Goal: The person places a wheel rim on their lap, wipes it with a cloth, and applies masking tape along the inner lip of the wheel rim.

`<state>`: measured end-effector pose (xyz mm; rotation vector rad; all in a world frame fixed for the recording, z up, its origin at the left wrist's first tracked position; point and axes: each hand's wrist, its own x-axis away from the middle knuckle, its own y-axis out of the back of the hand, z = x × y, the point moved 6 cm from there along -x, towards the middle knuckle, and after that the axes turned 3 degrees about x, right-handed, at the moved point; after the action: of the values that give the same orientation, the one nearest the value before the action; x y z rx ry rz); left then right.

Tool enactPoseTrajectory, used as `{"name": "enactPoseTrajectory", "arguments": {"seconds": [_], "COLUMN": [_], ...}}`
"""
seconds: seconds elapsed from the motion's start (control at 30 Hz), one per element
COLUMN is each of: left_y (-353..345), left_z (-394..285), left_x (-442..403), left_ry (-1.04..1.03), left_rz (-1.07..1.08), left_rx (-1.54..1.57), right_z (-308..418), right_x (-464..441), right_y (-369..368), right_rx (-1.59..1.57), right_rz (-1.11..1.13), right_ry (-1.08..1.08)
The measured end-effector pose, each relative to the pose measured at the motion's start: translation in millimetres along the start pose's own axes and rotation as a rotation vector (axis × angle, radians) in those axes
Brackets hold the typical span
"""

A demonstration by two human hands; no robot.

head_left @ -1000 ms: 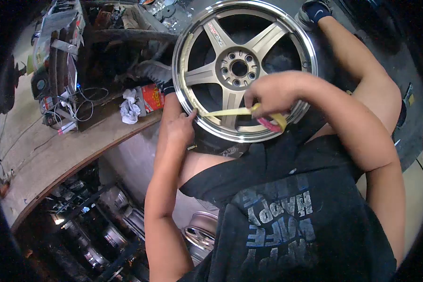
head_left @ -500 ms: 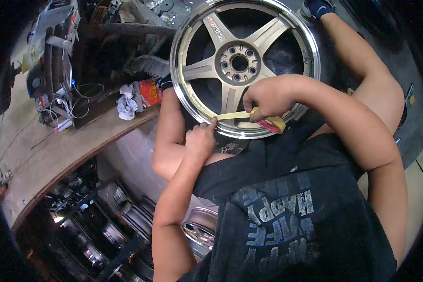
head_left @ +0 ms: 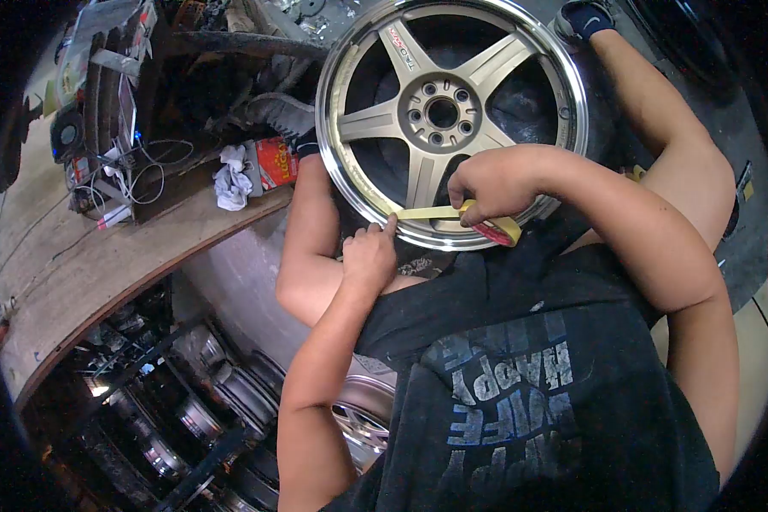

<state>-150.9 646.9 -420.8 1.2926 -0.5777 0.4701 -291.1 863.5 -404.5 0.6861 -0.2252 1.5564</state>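
One tape roll in right-hand fingers

Shirt below the wheel says HAPPY, red box left of it says LUCKY, Nike swoosh on the sock upper right. Spoke lettering's maybe TAD something, kinda blurry.

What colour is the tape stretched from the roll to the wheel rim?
The tape is yellow, seen best in the head view.

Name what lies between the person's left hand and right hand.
In the head view, a strip of yellow tape spans from the left hand to the right hand, across the wheel.
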Motion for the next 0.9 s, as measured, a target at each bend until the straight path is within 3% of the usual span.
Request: {"name": "enactPoseTrajectory", "arguments": {"seconds": [0.23,0.3,0.37,0.5,0.63,0.9], "left_y": [18,18,110,104,28,11], "left_z": [19,48,27,38,35,20], "left_x": [-4,-18,-13,-30,-19,-5], "left_ry": [-0.013,0.097,0.042,0.07,-0.016,-0.086], "left_rz": [0.053,0.162,-0.329,-0.324,-0.026,-0.116], "left_rx": [0.036,0.106,0.505,0.594,0.087,0.153], "right_z": [2,5,6,4,6,21], "right_x": [1,3,4,1,-2,-12], "right_y": [-5,-8,-10,-11,-14,-36], "right_rx": [0.028,0.063,0.057,0.06,0.069,0.278], "right_rz": [0.01,0.064,0.066,0.058,0.042,0.162], "right_ry": [0.007,0.03,0.018,0.037,0.061,-0.036]}}
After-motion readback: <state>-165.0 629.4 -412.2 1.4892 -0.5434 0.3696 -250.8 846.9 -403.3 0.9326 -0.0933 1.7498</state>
